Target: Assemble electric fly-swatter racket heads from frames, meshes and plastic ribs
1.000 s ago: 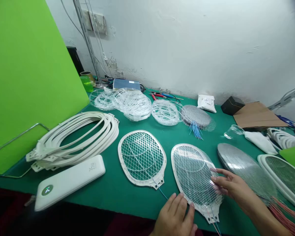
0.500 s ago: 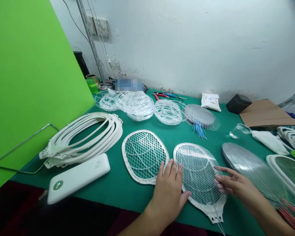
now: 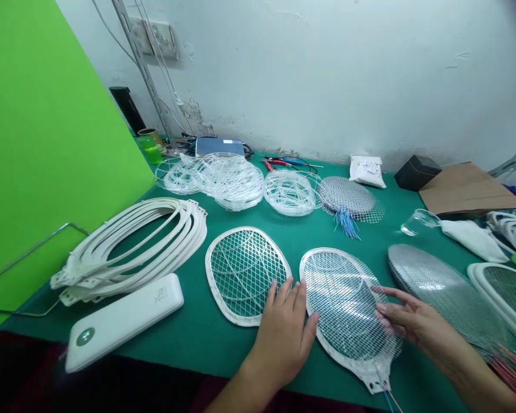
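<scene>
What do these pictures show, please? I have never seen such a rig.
There is no robot here, only a person's two bare hands, seen by a camera worn on the head, looking forward and down. The right hand pinches the edge of an oval silver mesh sheet lying over a white plastic racket-shaped frame. The left hand lies over the lower right edge of a second racket-shaped frame, white with mesh inside. Also on the green table: a stack of white plastic oval frames, a white rectangular device, clear plastic rings and a stack of shiny mesh sheets.
</scene>
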Demonstrator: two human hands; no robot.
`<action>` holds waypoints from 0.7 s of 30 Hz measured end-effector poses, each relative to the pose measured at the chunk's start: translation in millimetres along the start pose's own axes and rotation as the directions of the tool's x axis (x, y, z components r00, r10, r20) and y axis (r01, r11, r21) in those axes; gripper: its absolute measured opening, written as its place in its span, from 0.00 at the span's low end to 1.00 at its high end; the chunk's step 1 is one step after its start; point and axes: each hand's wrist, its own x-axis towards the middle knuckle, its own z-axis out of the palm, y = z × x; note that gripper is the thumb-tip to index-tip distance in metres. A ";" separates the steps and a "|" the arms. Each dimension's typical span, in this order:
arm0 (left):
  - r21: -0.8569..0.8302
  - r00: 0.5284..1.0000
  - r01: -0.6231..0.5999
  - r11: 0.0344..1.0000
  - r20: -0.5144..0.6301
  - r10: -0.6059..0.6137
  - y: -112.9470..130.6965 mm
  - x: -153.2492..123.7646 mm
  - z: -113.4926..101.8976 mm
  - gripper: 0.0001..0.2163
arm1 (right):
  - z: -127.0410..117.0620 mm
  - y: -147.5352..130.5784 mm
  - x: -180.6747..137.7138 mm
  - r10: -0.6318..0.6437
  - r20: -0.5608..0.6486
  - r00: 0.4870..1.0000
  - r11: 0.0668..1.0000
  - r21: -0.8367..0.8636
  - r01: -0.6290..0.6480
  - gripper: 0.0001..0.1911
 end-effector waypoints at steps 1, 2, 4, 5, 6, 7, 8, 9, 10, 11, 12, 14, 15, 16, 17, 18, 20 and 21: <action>0.014 1.000 -0.007 1.000 -0.004 0.007 -0.8 0.1 2.1 0.23 | 0.7 -0.2 0.4 0.006 -0.008 1.000 1.000 -0.013 -0.006 0.41; 0.031 1.000 -0.019 0.999 -0.011 0.020 -1.7 0.0 4.2 0.23 | 1.1 -0.2 0.8 0.005 -0.011 1.000 1.000 -0.030 -0.005 0.41; 0.067 0.999 -0.043 0.997 -0.030 0.045 -3.3 -0.5 7.8 0.23 | 1.3 0.1 1.5 -0.012 -0.011 1.000 0.997 -0.072 0.012 0.42; 0.081 0.998 -0.051 0.995 -0.038 0.054 -4.0 -0.8 9.2 0.23 | 1.1 0.2 1.7 -0.026 -0.008 1.000 0.995 -0.093 0.025 0.42; 0.093 0.997 -0.056 0.994 -0.044 0.060 -4.5 -1.1 10.4 0.23 | 0.8 0.3 1.9 -0.040 0.000 0.999 0.993 -0.110 0.039 0.42; 0.101 0.997 -0.058 0.993 -0.047 0.063 -4.9 -1.3 11.4 0.23 | 0.6 0.3 2.1 -0.049 0.010 0.999 0.992 -0.120 0.049 0.42; 0.106 0.997 -0.057 0.993 -0.047 0.062 -5.2 -1.5 12.2 0.23 | 0.5 0.3 2.3 -0.050 0.021 0.999 0.991 -0.125 0.052 0.42; 0.110 0.997 -0.056 0.992 -0.047 0.061 -5.5 -1.6 12.9 0.23 | 0.7 0.2 2.6 -0.049 0.028 0.998 0.990 -0.128 0.052 0.43; 0.114 0.997 -0.055 0.992 -0.046 0.061 -5.8 -1.8 13.5 0.23 | 1.3 0.2 3.0 -0.050 0.026 0.998 0.990 -0.131 0.053 0.43; 0.119 0.997 -0.057 0.991 -0.045 0.063 -6.1 -2.0 13.8 0.23 | 2.3 0.4 3.6 -0.055 0.018 0.998 0.989 -0.138 0.057 0.43; 0.125 0.997 -0.061 0.990 -0.043 0.067 -6.4 -2.2 13.9 0.23 | 3.5 0.7 4.4 -0.066 0.007 0.998 0.987 -0.148 0.066 0.44; 0.137 0.996 -0.070 0.988 -0.043 0.076 -6.7 -2.9 13.1 0.23 | 6.4 1.7 5.9 -0.098 -0.013 0.995 0.979 -0.183 0.094 0.44; 0.141 0.996 -0.074 0.987 -0.045 0.081 -6.7 -3.2 12.1 0.22 | 7.8 2.2 6.5 -0.116 -0.020 0.993 0.972 -0.206 0.110 0.44; 0.141 0.995 -0.080 0.987 -0.043 0.087 -6.5 -3.5 10.7 0.22 | 9.0 2.7 6.8 -0.131 -0.024 0.991 0.965 -0.231 0.122 0.45; 0.139 0.995 -0.085 0.987 -0.040 0.091 -6.1 -3.6 9.2 0.22 | 10.1 3.1 6.8 -0.146 -0.027 0.989 0.958 -0.254 0.134 0.44; 0.134 0.995 -0.090 0.987 -0.036 0.095 -5.5 -3.5 7.7 0.21 | 11.1 3.4 6.6 -0.160 -0.033 0.987 0.951 -0.273 0.145 0.44; 0.125 0.995 -0.092 0.988 -0.025 0.096 -3.9 -2.7 5.6 0.20 | 13.0 4.1 5.7 -0.194 -0.047 0.980 0.939 -0.299 0.172 0.42; 0.122 0.996 -0.088 0.989 -0.020 0.091 -3.1 -2.1 5.1 0.20 | 14.1 5.0 5.5 -0.211 -0.059 0.976 0.932 -0.312 0.183 0.42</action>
